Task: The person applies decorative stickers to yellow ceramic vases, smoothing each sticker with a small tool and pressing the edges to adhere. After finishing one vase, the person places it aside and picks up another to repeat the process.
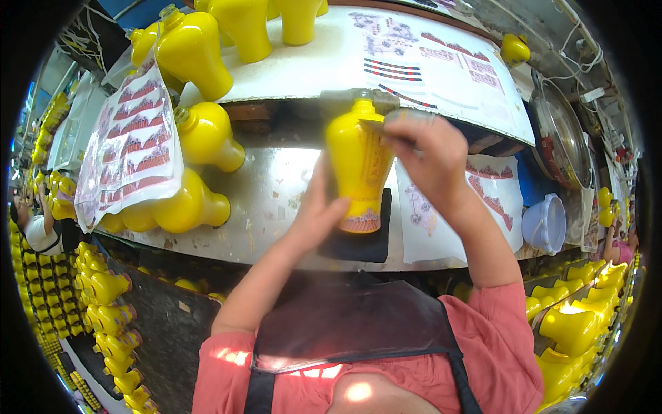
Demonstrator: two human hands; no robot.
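The left hand (318, 210) is clasping the yellow vase (357, 162) near the worktop's (269, 200) front edge; the right hand (422, 155), pinching a small flat tool (376, 125), should be pressing evenly at its shoulder.

bench: worn grey metal top (276, 200) | on it: black pad (362, 241) under upright yellow vase (358, 165); yellow vases lying on sides at left (189, 207); decal sheets (131, 145); white paper (427, 228) | upper white shelf (324, 62): more yellow vases (241, 27), printed sheets (448, 62)

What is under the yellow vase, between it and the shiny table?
In the head view, a black pad lies between the yellow vase and the metal table.
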